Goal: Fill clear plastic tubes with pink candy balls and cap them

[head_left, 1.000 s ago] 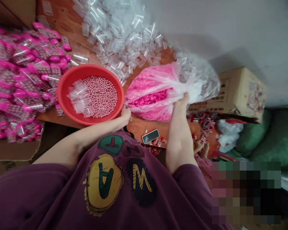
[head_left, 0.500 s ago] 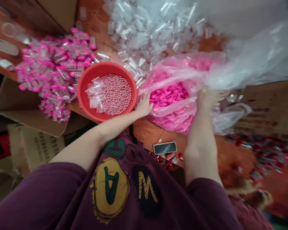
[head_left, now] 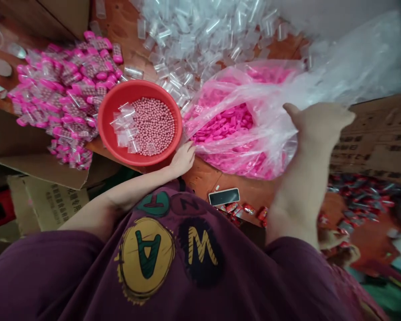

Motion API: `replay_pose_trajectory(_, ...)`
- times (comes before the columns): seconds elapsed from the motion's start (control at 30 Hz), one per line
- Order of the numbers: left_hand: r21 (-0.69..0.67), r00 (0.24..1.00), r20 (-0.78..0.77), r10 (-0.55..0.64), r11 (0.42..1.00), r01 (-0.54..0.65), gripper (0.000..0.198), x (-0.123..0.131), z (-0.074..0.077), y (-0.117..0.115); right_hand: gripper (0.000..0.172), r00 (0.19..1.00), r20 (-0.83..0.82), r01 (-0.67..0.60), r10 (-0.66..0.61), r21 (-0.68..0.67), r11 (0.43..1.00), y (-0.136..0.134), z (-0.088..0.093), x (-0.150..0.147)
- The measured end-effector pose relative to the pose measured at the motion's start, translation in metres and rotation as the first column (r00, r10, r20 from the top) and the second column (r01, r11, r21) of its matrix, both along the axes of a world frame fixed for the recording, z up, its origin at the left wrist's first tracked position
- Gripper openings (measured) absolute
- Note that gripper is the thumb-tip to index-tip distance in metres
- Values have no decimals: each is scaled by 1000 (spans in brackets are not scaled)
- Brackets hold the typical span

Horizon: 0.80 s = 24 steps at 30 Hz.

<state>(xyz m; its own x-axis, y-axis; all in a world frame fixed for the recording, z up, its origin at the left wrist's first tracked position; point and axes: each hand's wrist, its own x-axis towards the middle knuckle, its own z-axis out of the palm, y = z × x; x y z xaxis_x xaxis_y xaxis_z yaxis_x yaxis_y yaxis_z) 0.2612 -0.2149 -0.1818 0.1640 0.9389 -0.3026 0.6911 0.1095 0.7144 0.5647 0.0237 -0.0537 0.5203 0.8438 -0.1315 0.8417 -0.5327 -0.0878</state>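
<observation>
Pink caps (head_left: pixel 225 122) could spill from plastic bag (head_left: pixel 274 107)
An uneven tug might tip it; right hand (head_left: pixel 321 119) open, left hand (head_left: pixel 183 159) unclear.

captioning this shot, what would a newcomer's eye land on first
First, the red bowl of small pink balls, left of centre. Right of it lies a clear bag of bright pink pieces, with the left hand by its near left corner. Behind them spreads a heap of clear plastic containers.

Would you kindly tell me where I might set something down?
Bare table shows between the left hand, the pink bag and the phone, and between the pink-capped containers and clear containers. Left of the red bowl is crowded.
</observation>
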Motion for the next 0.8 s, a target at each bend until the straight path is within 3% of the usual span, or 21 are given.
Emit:
replay_pose_trajectory(0.07,73,995,5,-101,992,100,39,-4,2,23,74,995,11,-99,98,90,991,-48,0,-36)
replay_pose_trajectory(0.13,108,990,-10,-137,985,138,44,-5,1,54,56,964,-55,-255,260,87,963,-104,-15,-78)
replay_pose_trajectory(0.17,97,991,-37,-129,986,132,50,-4,0,71,48,934,-100,-340,344,52,939,-132,-29,-99)
replay_pose_trajectory(0.27,-52,969,-203,-143,989,135,67,4,1,106,52,837,-191,-525,513,-11,851,-207,-85,-146)
replay_pose_trajectory(0.37,-208,892,-368,-262,958,196,69,13,4,112,55,847,-202,-524,492,-156,837,-251,-133,-160)
replay_pose_trajectory(0.47,-214,884,-361,-296,949,231,68,14,5,97,58,872,-186,-488,453,-253,835,-266,-148,-156)
replay_pose_trajectory(0.57,-206,928,-231,-292,947,246,69,7,7,81,61,872,-212,-486,441,-265,833,-264,-140,-154)
replay_pose_trajectory(0.67,-242,938,-162,-306,934,263,76,1,13,74,60,871,-313,-447,378,-189,874,-253,-129,-145)
replay_pose_trajectory(0.77,-264,946,-110,-307,926,270,82,-6,21,65,49,856,-393,-377,336,-29,926,-246,-118,-107)
replay_pose_trajectory(0.8,-250,945,-85,-317,924,288,78,-11,22,60,41,893,-357,-205,272,215,955,-243,-115,-89)
